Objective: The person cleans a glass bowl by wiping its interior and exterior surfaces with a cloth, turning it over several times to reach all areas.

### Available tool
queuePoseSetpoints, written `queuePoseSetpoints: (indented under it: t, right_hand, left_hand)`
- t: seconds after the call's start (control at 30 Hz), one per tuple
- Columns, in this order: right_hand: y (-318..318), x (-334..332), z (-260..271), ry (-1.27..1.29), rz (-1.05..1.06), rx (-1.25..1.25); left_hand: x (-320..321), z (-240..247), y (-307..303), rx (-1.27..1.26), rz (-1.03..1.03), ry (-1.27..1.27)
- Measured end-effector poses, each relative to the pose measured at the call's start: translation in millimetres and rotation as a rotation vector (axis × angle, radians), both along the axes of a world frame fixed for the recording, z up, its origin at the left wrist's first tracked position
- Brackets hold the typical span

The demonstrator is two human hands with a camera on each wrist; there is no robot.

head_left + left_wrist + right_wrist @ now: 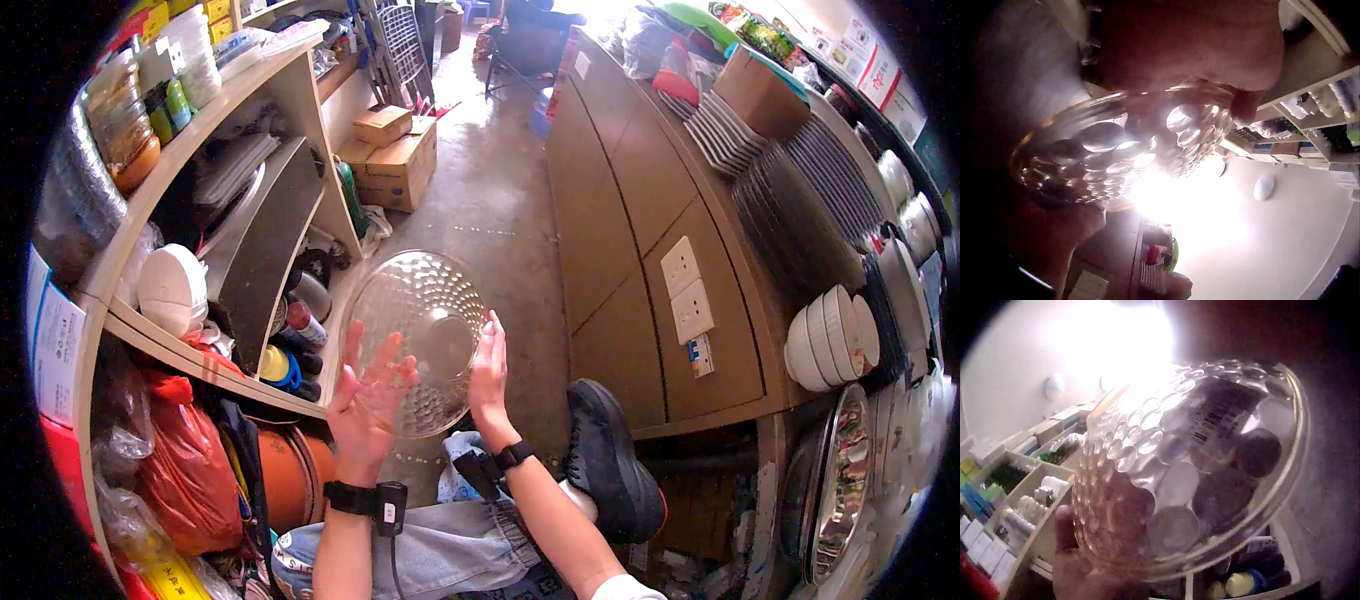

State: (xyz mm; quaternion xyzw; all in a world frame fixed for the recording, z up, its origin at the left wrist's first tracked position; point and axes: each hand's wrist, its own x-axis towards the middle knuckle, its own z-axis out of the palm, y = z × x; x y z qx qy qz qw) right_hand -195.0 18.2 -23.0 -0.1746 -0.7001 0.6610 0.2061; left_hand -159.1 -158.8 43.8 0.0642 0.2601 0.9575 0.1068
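Note:
A clear bowl [425,285] with a dimpled wall is held up between my two hands, over the floor. Spread, slightly bent fingers of my left hand [368,405] lie against its near left side, some of them showing through the clear wall. My right hand [488,385] presses its right edge with fingers long and close together. In the right wrist view the bowl [1160,456] tilts, a barcode label [1216,415] shows on it, and the left hand [1085,572] is behind it. Round dimples cover the bowl [1116,147] in the left wrist view too.
Wooden shelves [335,200] with bottles and bags stand to the left, cardboard boxes [395,165] beyond. At right, a brown cabinet [620,230] carries stacked plates [790,220] and white bowls [825,340]. A red bag [190,470] is low left; a black shoe [610,460] sits beside the cabinet.

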Motion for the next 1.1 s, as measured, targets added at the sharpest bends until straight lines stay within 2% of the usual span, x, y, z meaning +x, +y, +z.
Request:
queuePoseSetpoints:
  t: [0.17, 0.43, 0.5, 0.6, 0.67, 0.7, 0.77, 0.83, 0.9, 0.93, 1.0, 1.1]
  right_hand:
    - [-11, 10, 13, 0.02, 0.093, 0.2]
    - [-27, 15, -3, 0.019, 0.268, 0.241]
    - [-33, 21, 11, 0.003, 0.422, 0.127]
    - [-39, 23, 4, -0.013, 0.495, 0.071]
    - [-43, 23, -5, -0.098, 0.649, -0.178]
    - [-45, 24, -1, -0.099, 0.653, -0.181]
    - [-45, 29, 8, -0.136, 0.83, -0.322]
    - [-47, 33, 8, -0.163, 0.854, -0.358]
    - [-51, 30, -9, -0.234, 0.878, -0.543]
    - [-55, 28, -18, -0.234, 0.878, -0.544]
    - [-63, 23, -22, -0.315, 0.781, -0.955]
    - [-60, 28, -5, -0.263, 0.76, -1.03]
  left_hand:
    - [-2, 6, 2, 0.049, 0.094, -0.016]
    - [-4, 4, 7, -0.011, 0.218, -0.028]
    - [-5, 2, 7, -0.043, 0.238, -0.028]
    - [-6, 1, 6, -0.134, 0.237, 0.019]
    - [-6, 0, 8, -0.197, 0.217, 0.062]
    - [-6, 0, 11, -0.296, 0.263, 0.071]
    - [-5, 0, 15, -0.393, 0.305, 0.083]
    - [-5, 0, 17, -0.525, 0.289, 0.153]
    - [-3, 5, 20, -0.624, 0.326, 0.19]
    - [-2, 5, 21, -0.767, 0.324, 0.243]
    - [-2, -1, 19, -1.051, 0.271, 0.298]
    - [-2, -3, 19, -1.029, 0.175, 0.299]
